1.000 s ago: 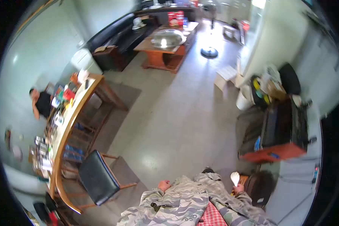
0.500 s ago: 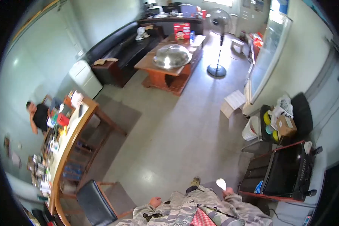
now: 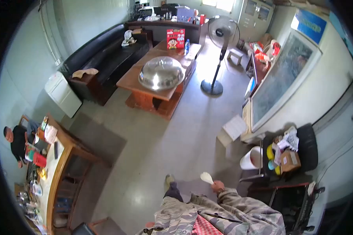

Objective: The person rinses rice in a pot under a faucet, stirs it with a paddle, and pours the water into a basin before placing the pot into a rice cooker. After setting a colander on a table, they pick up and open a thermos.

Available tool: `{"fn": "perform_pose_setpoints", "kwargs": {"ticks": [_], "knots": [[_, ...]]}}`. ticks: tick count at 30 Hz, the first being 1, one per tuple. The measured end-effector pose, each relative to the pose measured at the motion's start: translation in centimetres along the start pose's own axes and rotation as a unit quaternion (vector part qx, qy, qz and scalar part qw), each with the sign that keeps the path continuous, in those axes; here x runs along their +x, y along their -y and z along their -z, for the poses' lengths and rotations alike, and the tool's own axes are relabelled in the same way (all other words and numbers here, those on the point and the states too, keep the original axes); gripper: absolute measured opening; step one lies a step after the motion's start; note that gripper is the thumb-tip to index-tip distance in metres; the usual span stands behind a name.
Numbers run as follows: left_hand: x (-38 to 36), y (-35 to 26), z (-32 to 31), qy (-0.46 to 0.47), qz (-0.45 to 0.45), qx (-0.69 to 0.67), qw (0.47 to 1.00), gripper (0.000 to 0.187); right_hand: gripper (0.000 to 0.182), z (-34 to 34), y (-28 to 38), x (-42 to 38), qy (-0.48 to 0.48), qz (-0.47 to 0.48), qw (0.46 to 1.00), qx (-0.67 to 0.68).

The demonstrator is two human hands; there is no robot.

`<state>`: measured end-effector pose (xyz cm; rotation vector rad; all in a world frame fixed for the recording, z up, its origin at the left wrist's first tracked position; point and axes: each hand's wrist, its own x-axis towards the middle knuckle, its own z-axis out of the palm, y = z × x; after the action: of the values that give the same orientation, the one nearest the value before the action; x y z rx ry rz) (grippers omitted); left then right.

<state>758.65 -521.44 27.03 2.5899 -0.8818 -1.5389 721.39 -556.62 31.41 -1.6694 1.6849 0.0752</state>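
My right hand [image 3: 217,186] is closed round the handle of a white rice paddle [image 3: 206,178], whose broad head points forward and left over the floor. At the bottom edge only a small part of my left hand [image 3: 150,225] shows beside the camouflage jacket [image 3: 176,213]; its fingers are hidden. Ahead, a large domed steel lid [image 3: 161,73] rests on the wooden coffee table [image 3: 129,80], out of reach of both hands. Behind it stand a red box [image 3: 175,38] and a blue bottle [image 3: 187,46].
A standing fan [image 3: 212,87] is right of the coffee table. To the right are a glass-door fridge [image 3: 282,78], a white bucket [image 3: 250,158] and a loaded chair [image 3: 308,147]. At left, a person [image 3: 17,145] sits behind a cluttered counter [image 3: 62,156]; a black sofa [image 3: 94,51] lines the wall.
My view has moved forward, so the coffee table, lid and fan look nearer. The rice paddle stays in my right hand, now nearer the middle. My left hand has slipped mostly out of sight.
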Motion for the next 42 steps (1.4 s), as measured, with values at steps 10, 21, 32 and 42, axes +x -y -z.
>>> {"fn": "perform_pose_setpoints", "kwargs": {"ticks": [10, 21, 32, 42], "knots": [[26.9, -29.7, 27.4, -0.152, -0.149, 0.042, 0.976, 0.017, 0.024, 7.4, 1.8, 6.5, -0.059, -0.307, 0.918, 0.245], [38.5, -59.2, 34.8, -0.069, -0.249, -0.18, 0.949, 0.027, 0.028, 17.7, 8.5, 32.4, -0.025, -0.204, 0.962, 0.181], [48.4, -79.4, 50.8, -0.252, -0.108, -0.102, 0.956, 0.046, 0.023, 34.0, 21.4, 55.0, -0.035, -0.049, 0.963, 0.263], [66.4, -93.8, 61.7, -0.459, -0.131, -0.105, 0.873, 0.064, 0.028, 42.7, 17.6, 60.5, 0.006, -0.131, 0.983, 0.128]]}}
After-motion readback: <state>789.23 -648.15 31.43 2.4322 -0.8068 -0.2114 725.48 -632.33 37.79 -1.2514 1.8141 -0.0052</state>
